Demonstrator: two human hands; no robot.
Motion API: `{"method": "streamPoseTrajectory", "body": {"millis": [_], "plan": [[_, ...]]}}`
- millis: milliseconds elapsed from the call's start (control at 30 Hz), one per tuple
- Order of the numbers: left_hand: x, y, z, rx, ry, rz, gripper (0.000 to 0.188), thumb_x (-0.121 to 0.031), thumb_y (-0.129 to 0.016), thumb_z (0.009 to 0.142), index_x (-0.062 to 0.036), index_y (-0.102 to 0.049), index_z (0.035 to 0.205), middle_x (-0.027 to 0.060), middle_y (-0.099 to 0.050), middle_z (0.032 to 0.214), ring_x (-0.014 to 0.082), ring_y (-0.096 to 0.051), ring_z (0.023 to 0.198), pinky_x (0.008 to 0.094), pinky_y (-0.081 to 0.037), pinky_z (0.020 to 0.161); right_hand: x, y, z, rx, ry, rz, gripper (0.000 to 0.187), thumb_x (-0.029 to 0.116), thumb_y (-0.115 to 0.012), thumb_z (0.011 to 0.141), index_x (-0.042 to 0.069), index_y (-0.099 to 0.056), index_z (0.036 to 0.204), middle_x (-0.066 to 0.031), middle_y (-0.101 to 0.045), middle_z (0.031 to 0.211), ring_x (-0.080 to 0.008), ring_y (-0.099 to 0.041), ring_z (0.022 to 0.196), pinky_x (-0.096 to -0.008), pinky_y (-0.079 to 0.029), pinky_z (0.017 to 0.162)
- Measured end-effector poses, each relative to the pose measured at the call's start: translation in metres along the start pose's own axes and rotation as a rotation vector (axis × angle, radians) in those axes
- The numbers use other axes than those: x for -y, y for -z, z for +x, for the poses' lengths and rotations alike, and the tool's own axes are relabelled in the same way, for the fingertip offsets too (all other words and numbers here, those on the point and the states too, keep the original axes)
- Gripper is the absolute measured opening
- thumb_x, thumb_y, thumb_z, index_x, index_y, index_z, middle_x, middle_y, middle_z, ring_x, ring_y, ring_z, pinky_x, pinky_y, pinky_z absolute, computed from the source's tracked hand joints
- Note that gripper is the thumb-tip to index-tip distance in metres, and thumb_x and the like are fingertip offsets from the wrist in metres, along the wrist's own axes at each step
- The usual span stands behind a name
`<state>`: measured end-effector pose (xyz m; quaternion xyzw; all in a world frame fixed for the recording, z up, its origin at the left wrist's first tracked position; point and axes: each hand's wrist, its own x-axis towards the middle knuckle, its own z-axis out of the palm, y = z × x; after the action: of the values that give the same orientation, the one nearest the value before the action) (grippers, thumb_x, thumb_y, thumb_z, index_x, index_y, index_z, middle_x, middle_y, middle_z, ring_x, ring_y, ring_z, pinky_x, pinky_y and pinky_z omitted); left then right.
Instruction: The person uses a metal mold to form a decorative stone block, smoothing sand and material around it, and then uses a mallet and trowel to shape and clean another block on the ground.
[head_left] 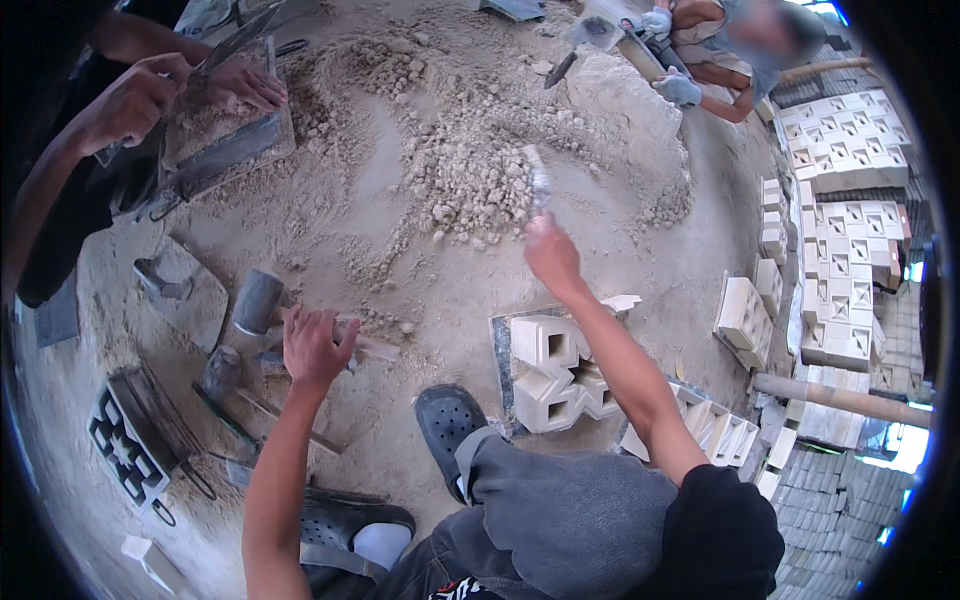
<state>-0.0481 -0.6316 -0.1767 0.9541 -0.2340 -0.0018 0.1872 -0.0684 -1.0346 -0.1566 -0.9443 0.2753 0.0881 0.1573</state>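
My left hand (318,345) is over the wooden handle of a mallet (258,302), its fingers bent down around the handle. The mallet's dark, cylinder-shaped head points left, close to the ground. Farther forward and to the right, my right hand (552,250) is closed on a slim pale tool (540,182); motion smears it, so its exact kind does not show. That tool reaches over the right side of a heap of crumbly, sand-coloured mix (470,185). Beneath my right forearm stands a pale hollow block (545,385) with square openings, on a dark flat plate.
At upper left, another person's hands (140,105) work over a filled mould (225,145). A gloved co-worker (680,88) crouches at upper right. A patterned metal mould (128,445) and a steel plate (185,295) lie left. Stacked pale blocks (845,270) line the right.
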Motion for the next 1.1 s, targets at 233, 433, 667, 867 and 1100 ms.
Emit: {"method": "streamPoseTrajectory", "body": {"millis": [233,433,667,867,1100], "plan": [[-0.003,-0.002,0.002,-0.018,-0.032,-0.011,0.034,-0.04,-0.065,0.084,-0.0065,-0.066,0.087,0.0111,-0.067,0.083,0.0272,-0.063,0.089,0.0429,-0.037,0.103,0.023,-0.016,-0.009,-0.106,0.129,0.037,0.048,0.029,-0.047,0.094,0.007,-0.041,0.137,-0.0212,-0.06,0.111,-0.0415,-0.062,0.091,-0.0515,-0.05,0.078],[-0.003,0.0,0.003,-0.041,-0.036,0.0,0.035,-0.041,-0.065,0.084,-0.0058,-0.066,0.087,0.012,-0.066,0.081,0.0278,-0.063,0.088,0.0435,-0.039,0.102,0.046,-0.023,-0.004,-0.114,0.139,0.077,0.051,0.027,-0.051,0.092,0.013,-0.041,0.14,-0.0203,-0.059,0.114,-0.0405,-0.06,0.099,-0.0504,-0.05,0.081],[0.0,0.0,-0.001,-0.066,-0.021,0.002,0.036,-0.041,-0.066,0.082,-0.0055,-0.067,0.088,0.0113,-0.067,0.082,0.0267,-0.063,0.089,0.0426,-0.038,0.103,0.061,-0.012,-0.024,-0.172,0.138,0.097,0.052,0.026,-0.053,0.091,0.02,-0.041,0.141,-0.0165,-0.06,0.109,-0.0395,-0.062,0.093,-0.0489,-0.051,0.076],[0.002,0.001,-0.003,-0.068,-0.002,-0.022,0.034,-0.039,-0.068,0.082,-0.0052,-0.067,0.086,0.0113,-0.066,0.08,0.0265,-0.063,0.088,0.0423,-0.038,0.102,0.062,-0.009,-0.035,-0.16,0.163,0.129,0.055,0.024,-0.052,0.092,0.023,-0.036,0.145,-0.0192,-0.057,0.114,-0.0391,-0.062,0.095,-0.049,-0.052,0.077],[0.001,0.0,-0.002,-0.059,-0.02,0.004,0.036,-0.041,-0.066,0.082,-0.0058,-0.068,0.087,0.0105,-0.066,0.079,0.0258,-0.062,0.088,0.0419,-0.038,0.102,0.036,-0.023,-0.039,-0.119,0.213,-0.013,0.054,0.024,-0.053,0.092,0.024,-0.04,0.144,-0.0196,-0.057,0.116,-0.0384,-0.062,0.096,-0.0472,-0.052,0.078]]}}
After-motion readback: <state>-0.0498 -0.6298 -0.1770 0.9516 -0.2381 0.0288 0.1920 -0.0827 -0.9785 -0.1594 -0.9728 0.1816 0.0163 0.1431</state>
